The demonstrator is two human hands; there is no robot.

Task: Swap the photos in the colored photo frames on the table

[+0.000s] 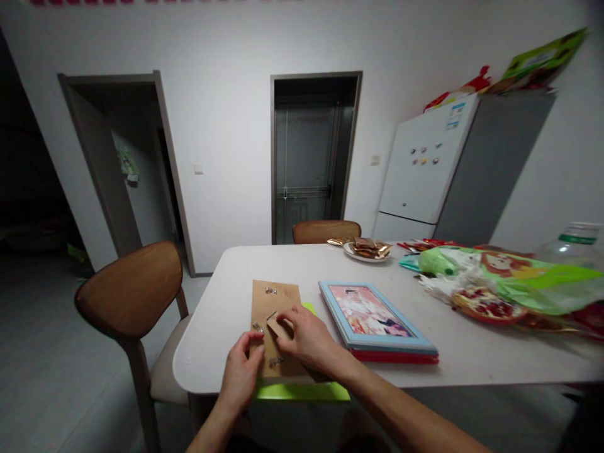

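Observation:
A brown board [267,308] lies near the front edge of the white table, with a bright green sheet or frame [302,391] under it. Small metal pieces [270,290] sit at its far end, and more metal pieces [276,361] are at its near end. My left hand [243,368] rests at the board's left edge, thumb and fingers close together beside a small metal piece; what it holds, if anything, is too small to name. My right hand [302,336] pinches a small brown flap or piece [278,327] over the middle of the board.
Stacked picture frames [377,314], light blue on top and red below, lie right of the board. Farther right are a plate of wrapped snacks [367,249], an opened pomegranate [488,305], plastic bags [528,277] and a clear bottle [578,245]. A wooden chair [132,289] stands left.

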